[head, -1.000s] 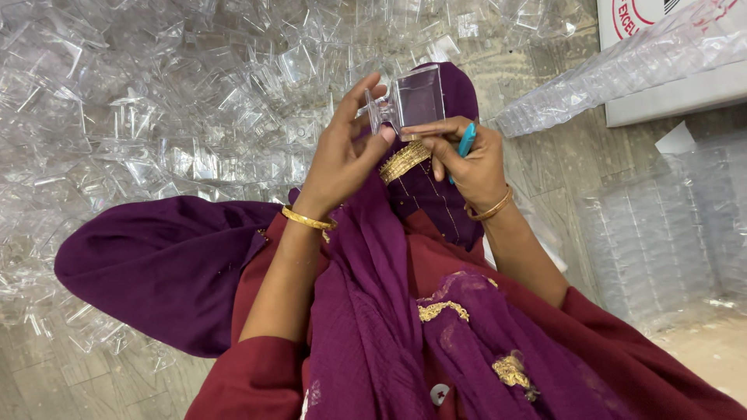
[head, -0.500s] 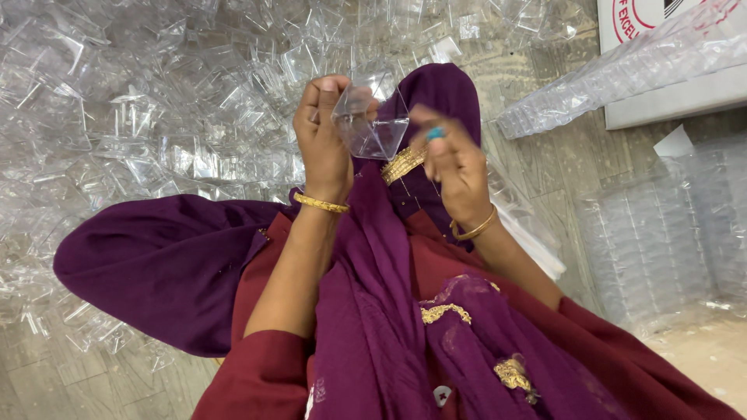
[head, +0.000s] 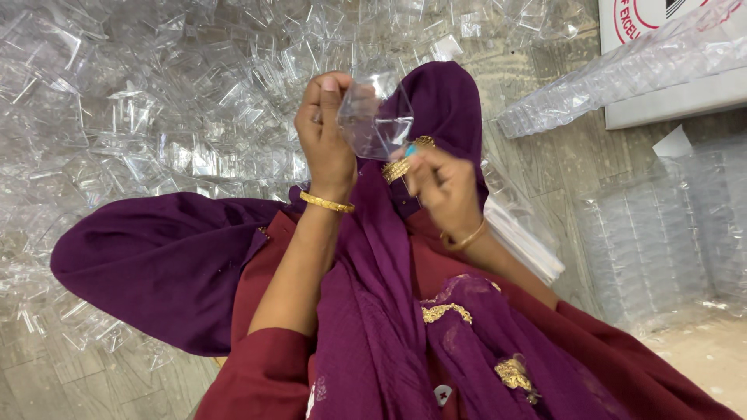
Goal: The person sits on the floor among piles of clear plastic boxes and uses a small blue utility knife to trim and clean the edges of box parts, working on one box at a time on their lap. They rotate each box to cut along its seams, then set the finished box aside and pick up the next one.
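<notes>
One clear plastic box (head: 375, 117), small, see-through and glossy, raised in front of your chest. Your left hand (head: 328, 140) pinches its left edge; your right hand (head: 442, 183) touches its lower corner, fingers curled. Loose clear boxes (head: 156, 101) past counting on the floor. Two stacked trays (head: 622, 74).

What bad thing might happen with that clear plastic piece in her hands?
The clear plastic piece is pinched only at its edges between the left hand and the right hand, so it might slip. If it falls into the pile of clear pieces, it may be hard to spot again.
</notes>
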